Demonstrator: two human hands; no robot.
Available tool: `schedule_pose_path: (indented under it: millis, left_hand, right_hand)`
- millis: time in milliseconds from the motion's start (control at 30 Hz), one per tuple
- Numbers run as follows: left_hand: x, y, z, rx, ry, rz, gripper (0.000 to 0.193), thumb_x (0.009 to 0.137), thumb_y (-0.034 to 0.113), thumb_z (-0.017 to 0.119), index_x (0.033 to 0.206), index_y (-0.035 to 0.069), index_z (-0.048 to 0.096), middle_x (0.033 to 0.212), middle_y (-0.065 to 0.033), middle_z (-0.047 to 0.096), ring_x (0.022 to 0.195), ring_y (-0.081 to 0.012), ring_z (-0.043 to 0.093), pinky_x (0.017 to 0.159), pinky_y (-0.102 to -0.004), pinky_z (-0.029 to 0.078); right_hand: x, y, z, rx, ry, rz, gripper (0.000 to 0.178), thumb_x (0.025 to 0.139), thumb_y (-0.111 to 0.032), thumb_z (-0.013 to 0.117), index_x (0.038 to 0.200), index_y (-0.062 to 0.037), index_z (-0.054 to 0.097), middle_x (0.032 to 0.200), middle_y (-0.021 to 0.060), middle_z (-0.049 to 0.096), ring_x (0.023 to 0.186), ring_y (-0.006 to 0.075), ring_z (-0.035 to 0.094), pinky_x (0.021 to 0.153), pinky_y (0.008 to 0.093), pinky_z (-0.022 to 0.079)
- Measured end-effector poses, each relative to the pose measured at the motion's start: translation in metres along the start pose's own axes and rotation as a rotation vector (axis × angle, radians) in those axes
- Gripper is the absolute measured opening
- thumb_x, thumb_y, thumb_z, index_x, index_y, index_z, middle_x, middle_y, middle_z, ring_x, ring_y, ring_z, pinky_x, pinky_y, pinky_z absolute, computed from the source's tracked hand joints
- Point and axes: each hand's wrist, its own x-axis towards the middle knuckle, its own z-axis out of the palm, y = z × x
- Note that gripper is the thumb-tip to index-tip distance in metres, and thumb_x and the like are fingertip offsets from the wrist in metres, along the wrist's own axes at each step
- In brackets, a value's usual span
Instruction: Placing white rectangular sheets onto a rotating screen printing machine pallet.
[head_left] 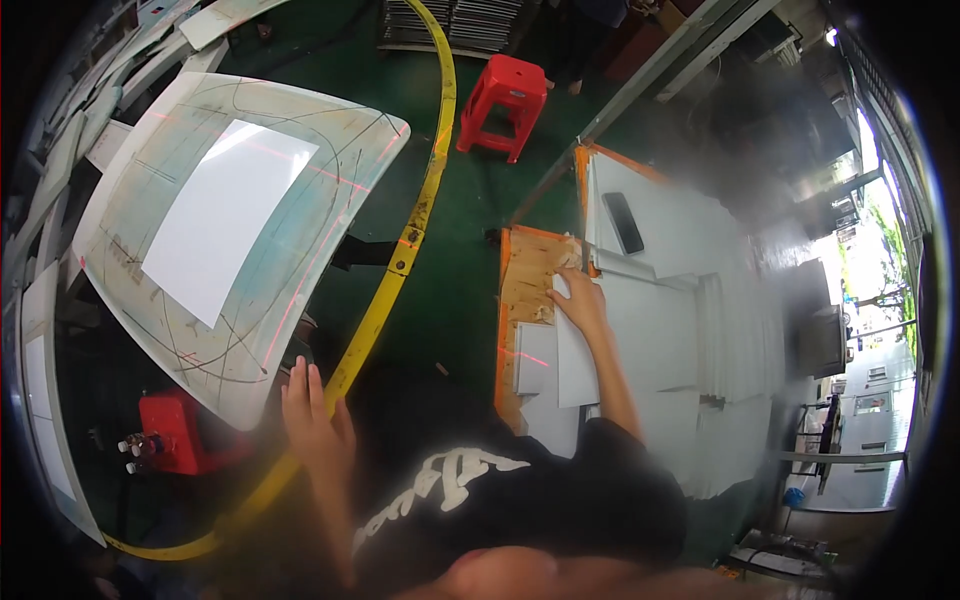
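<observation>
My right hand (584,302) is at the far edge of a narrow white sheet (576,365), its thumb and fingers closed about that edge. This sheet lies over smaller white pieces (534,360) on an orange-edged wooden board (530,262). My left hand (316,418) holds nothing, and its fingers stretch forward. It is beside the near right corner of a pale, curved-edged panel (345,180), close to a yellow curved rail (352,360). On the panel lies a large white sheet (232,215), with thin red light lines crossing the panel.
Stacked white sheets (650,340) fill the bench at right, with a dark phone (623,222) on top. A red stool (503,105) stands on the green floor ahead. Another red stool (185,432) with small bottles is below the panel. Metal frame bars (650,75) rise at far right.
</observation>
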Motion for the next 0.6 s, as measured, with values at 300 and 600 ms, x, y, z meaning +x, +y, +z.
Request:
schedule_pose_path:
  millis: [300,600]
  left_hand:
    - [0.004,0.009,0.002,-0.123,-0.071,0.033,0.058,0.078,0.002,0.058,0.134,0.000,0.041,0.131,-0.0197,0.047,0.120,-0.0379,0.046,0.102,-0.0476,0.033]
    - [0.037,0.059,0.033,-0.921,-0.394,0.072,0.061,0.082,0.011,0.064,0.137,0.003,0.039,0.138,-0.0159,0.043,0.128,-0.0298,0.041,0.106,-0.0367,0.031]
  right_hand:
    - [-0.004,-0.002,-0.023,0.124,0.588,-0.205,0.010,0.077,-0.009,0.062,0.076,-0.0038,0.054,0.076,0.0120,0.056,0.075,0.0321,0.054,0.069,0.0417,0.041]
    - [-0.004,-0.161,-0.078,0.084,0.720,-0.643,0.020,0.071,-0.012,0.065,0.064,-0.0108,0.046,0.063,0.0055,0.042,0.062,0.0245,0.046,0.060,0.0387,0.033]
